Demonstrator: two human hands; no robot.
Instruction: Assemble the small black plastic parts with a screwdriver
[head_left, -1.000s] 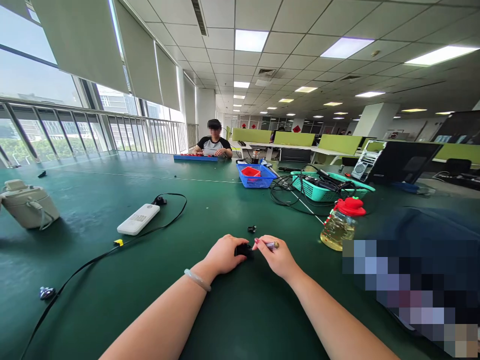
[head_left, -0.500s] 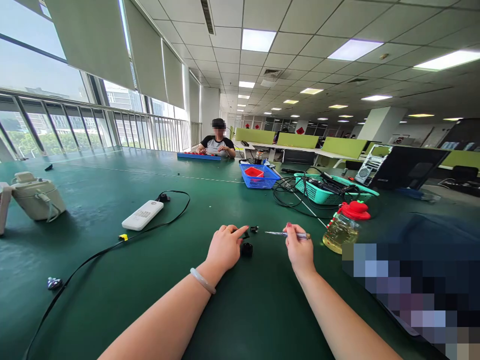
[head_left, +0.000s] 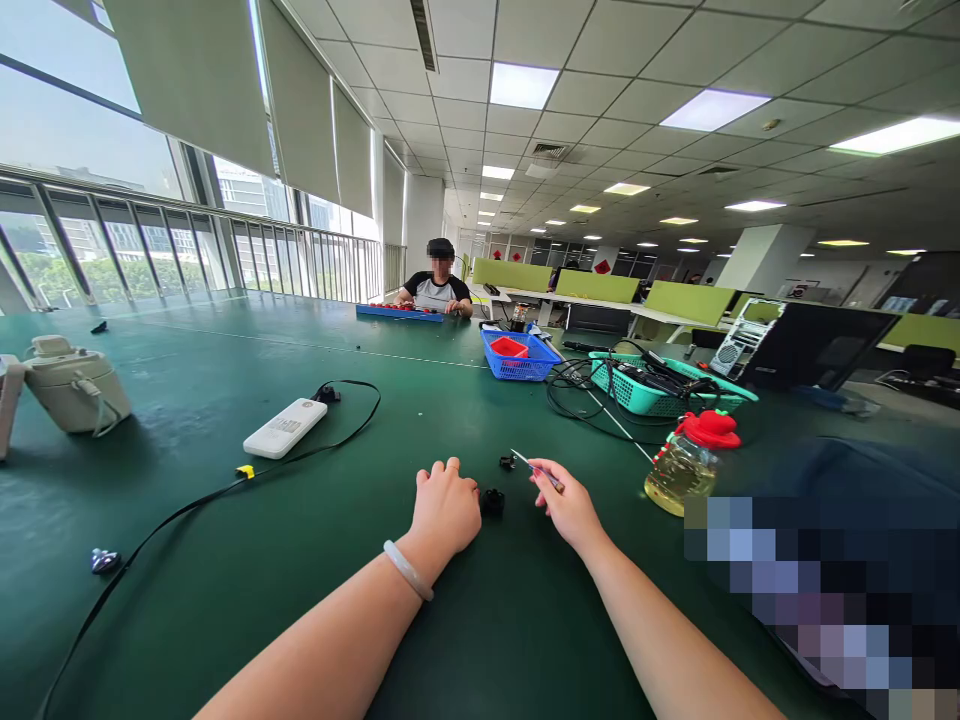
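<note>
My left hand (head_left: 444, 508) rests on the green table (head_left: 225, 520) with its fingers curled under, just left of a small black part (head_left: 492, 502). Whether it holds anything is hidden. My right hand (head_left: 568, 505) pinches a thin screwdriver (head_left: 534, 469), whose tip points up and left towards a second, smaller black piece (head_left: 508, 462). A pale bangle (head_left: 409, 570) sits on my left wrist.
A white power bank (head_left: 285, 428) with a black cable (head_left: 187, 515) lies to the left, a beige pouch (head_left: 71, 388) further left. A bottle with a red cap (head_left: 686, 462), a teal basket (head_left: 660, 385) and a blue basket (head_left: 519, 355) stand to the right. Another person (head_left: 439, 285) sits far across.
My left hand pulled back from the small piece and curled its fingers beside the black part. My right hand swung the screwdriver from level to pointing up and left.
</note>
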